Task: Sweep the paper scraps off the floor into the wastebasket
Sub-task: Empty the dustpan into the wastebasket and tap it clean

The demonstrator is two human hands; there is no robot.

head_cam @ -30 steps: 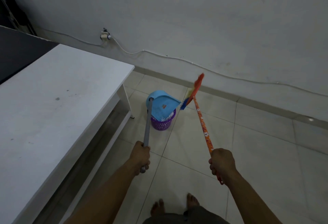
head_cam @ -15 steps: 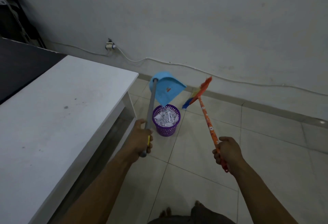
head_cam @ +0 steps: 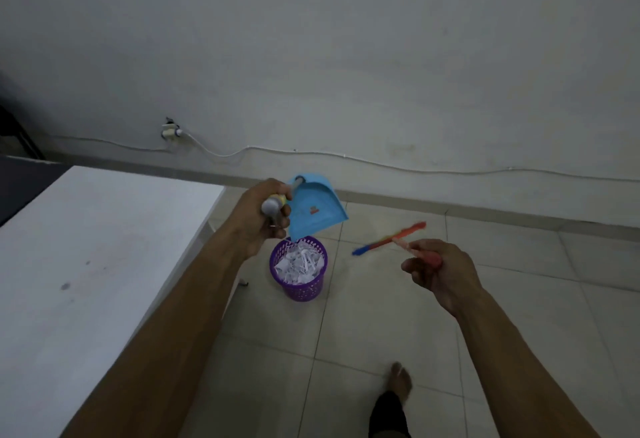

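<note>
The left grip [head_cam: 265, 212] is raised in front of the body on an outstretched arm, fingers curled tight round the grey handle of a blue dustpan [head_cam: 313, 207]. The handle points almost straight at the camera. The pan hangs tilted, its lower edge just over the far rim of the purple wastebasket [head_cam: 300, 285]; whether the edge touches the rim cannot be told.

The right grip [head_cam: 437, 273] is held lower and further right, fingers curled round the red end of a broom [head_cam: 388, 240]. Its orange stick runs away from the hand, and the blue, yellow and red brush head points left over the floor [head_cam: 381, 316], a little to the right of the basket and apart from it.

The paper scraps [head_cam: 299, 264] lie heaped white inside the wastebasket, which stands on the tiles close to the corner of a white table [head_cam: 86, 247] on the left. The left forearm crosses in front of the table's edge.

Behind it all is a pale wall with a socket [head_cam: 170, 131] and a thin cable [head_cam: 381, 164] running along it. A bare foot [head_cam: 400, 382] shows on the tiles below.
</note>
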